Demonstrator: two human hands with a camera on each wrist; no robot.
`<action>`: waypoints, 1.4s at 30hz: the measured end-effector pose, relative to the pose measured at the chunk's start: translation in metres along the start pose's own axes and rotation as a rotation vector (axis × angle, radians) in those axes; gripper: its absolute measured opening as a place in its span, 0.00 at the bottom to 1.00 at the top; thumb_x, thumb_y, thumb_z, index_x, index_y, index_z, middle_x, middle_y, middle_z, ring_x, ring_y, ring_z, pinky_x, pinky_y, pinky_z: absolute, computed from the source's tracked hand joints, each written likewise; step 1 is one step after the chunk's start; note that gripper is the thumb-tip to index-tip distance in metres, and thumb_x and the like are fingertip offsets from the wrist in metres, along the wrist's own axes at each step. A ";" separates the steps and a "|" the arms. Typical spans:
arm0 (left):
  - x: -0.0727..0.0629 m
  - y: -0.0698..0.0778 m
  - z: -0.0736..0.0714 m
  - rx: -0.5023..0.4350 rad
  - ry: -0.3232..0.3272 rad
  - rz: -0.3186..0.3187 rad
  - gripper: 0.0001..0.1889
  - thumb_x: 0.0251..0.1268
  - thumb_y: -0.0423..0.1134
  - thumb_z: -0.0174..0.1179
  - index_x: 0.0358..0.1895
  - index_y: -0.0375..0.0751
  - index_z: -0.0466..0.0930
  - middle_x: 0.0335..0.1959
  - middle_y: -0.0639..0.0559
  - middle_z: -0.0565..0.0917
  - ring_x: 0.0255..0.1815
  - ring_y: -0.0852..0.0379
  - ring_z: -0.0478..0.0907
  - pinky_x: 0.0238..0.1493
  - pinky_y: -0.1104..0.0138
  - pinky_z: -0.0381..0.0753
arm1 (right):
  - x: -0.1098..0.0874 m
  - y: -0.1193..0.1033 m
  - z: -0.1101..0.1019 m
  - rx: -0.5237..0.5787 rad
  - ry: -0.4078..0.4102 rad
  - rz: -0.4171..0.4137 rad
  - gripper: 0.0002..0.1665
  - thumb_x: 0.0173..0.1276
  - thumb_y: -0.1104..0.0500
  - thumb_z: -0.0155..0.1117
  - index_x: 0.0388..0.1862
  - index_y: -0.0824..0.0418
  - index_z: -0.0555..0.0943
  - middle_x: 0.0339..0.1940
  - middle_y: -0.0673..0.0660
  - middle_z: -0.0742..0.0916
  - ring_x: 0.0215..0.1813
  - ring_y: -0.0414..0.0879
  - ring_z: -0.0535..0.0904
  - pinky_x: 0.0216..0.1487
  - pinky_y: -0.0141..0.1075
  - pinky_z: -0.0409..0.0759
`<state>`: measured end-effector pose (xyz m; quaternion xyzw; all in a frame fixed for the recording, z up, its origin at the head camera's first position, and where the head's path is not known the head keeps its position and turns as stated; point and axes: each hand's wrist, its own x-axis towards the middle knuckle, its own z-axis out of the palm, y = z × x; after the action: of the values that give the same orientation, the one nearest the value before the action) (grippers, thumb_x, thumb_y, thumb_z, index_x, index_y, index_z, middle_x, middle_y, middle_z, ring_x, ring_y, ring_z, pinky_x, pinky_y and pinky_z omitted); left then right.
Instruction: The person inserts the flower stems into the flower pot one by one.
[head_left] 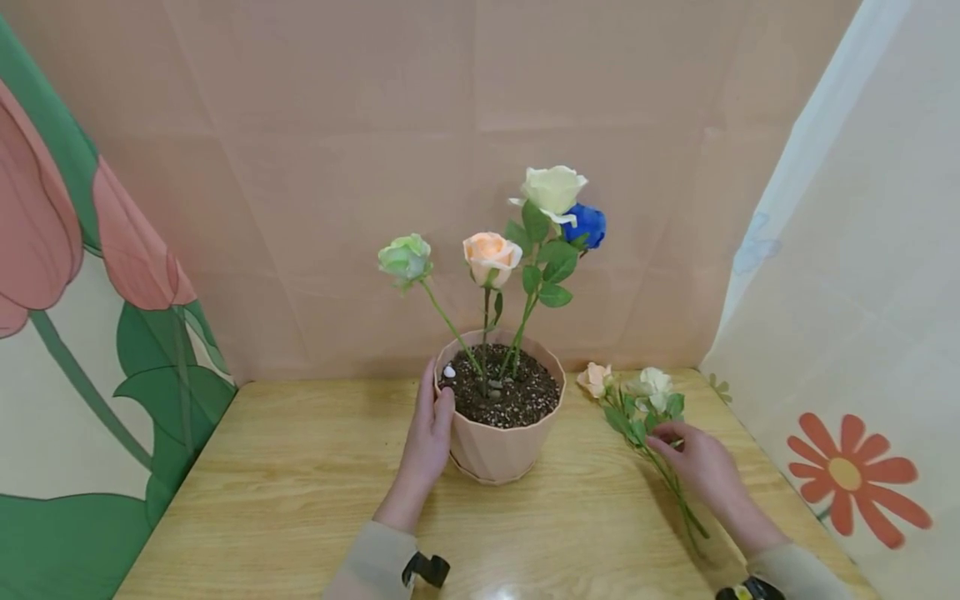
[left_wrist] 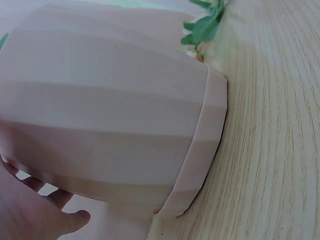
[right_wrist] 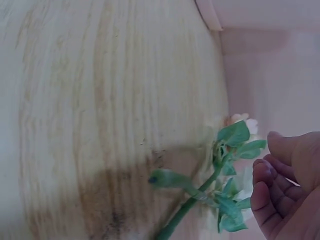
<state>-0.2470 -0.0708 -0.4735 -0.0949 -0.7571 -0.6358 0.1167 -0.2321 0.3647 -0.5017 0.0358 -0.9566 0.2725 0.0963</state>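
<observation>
A pink faceted flowerpot [head_left: 501,450] filled with dark soil [head_left: 517,392] stands at the middle of the table. My left hand [head_left: 429,425] lies along its left side, fingers extended against the wall; in the left wrist view the thumb stands off the pot [left_wrist: 100,110]. Upright in the soil are a green rose [head_left: 406,257], a peach rose [head_left: 492,257], a white rose [head_left: 553,190] and a blue rose [head_left: 587,226]. To the right, my right hand [head_left: 697,462] reaches over the loose flower stems [head_left: 678,492]. Its fingers are loosely bent, with a gap below the thumb in the right wrist view.
On the wooden table [head_left: 300,467], the loose bunch carries a peach bloom [head_left: 596,380] and a white bloom [head_left: 651,387] near the back edge. A pink backdrop [head_left: 337,167] hangs right behind the table. Printed flower cloths border both sides.
</observation>
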 end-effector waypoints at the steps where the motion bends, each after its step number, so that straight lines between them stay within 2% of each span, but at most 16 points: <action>1: 0.000 0.000 0.000 0.000 0.000 -0.002 0.33 0.94 0.54 0.43 0.92 0.68 0.44 0.92 0.48 0.49 0.89 0.41 0.51 0.86 0.40 0.53 | 0.000 0.001 0.001 0.003 -0.004 0.005 0.18 0.82 0.50 0.72 0.56 0.63 0.89 0.46 0.58 0.93 0.41 0.49 0.87 0.38 0.46 0.85; 8: 0.001 -0.001 0.001 -0.005 0.006 -0.007 0.34 0.94 0.55 0.43 0.93 0.67 0.44 0.92 0.48 0.50 0.89 0.42 0.51 0.86 0.42 0.53 | 0.002 0.010 0.009 0.008 -0.021 0.029 0.20 0.82 0.49 0.71 0.58 0.65 0.89 0.47 0.58 0.93 0.41 0.48 0.87 0.38 0.45 0.83; 16: 0.001 -0.003 0.002 -0.017 0.010 0.015 0.33 0.94 0.53 0.44 0.93 0.62 0.47 0.92 0.44 0.51 0.89 0.39 0.50 0.86 0.39 0.51 | 0.005 0.018 0.018 -0.021 -0.010 0.018 0.20 0.79 0.52 0.75 0.56 0.67 0.89 0.41 0.55 0.92 0.40 0.48 0.86 0.40 0.48 0.84; 24: 0.001 -0.002 0.002 -0.013 0.008 0.002 0.33 0.94 0.53 0.42 0.93 0.65 0.46 0.92 0.45 0.51 0.89 0.39 0.52 0.86 0.39 0.53 | 0.003 0.022 0.024 -0.038 0.004 0.002 0.18 0.75 0.53 0.78 0.52 0.67 0.91 0.38 0.52 0.91 0.38 0.47 0.85 0.39 0.48 0.83; 32: 0.000 -0.001 0.001 -0.007 0.004 0.008 0.33 0.94 0.54 0.42 0.93 0.63 0.44 0.92 0.46 0.50 0.89 0.39 0.50 0.86 0.40 0.52 | 0.000 0.022 0.026 -0.037 0.016 -0.001 0.16 0.72 0.55 0.80 0.50 0.66 0.90 0.36 0.51 0.90 0.38 0.47 0.85 0.40 0.49 0.83; 42: 0.001 -0.001 0.001 -0.015 0.003 0.015 0.33 0.94 0.54 0.42 0.93 0.63 0.44 0.92 0.46 0.50 0.90 0.39 0.50 0.86 0.39 0.52 | 0.001 0.024 0.026 -0.054 -0.021 0.017 0.15 0.72 0.58 0.79 0.51 0.66 0.90 0.38 0.52 0.92 0.40 0.52 0.88 0.43 0.55 0.84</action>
<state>-0.2478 -0.0700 -0.4744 -0.1004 -0.7512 -0.6408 0.1221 -0.2400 0.3715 -0.5359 0.0278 -0.9649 0.2468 0.0848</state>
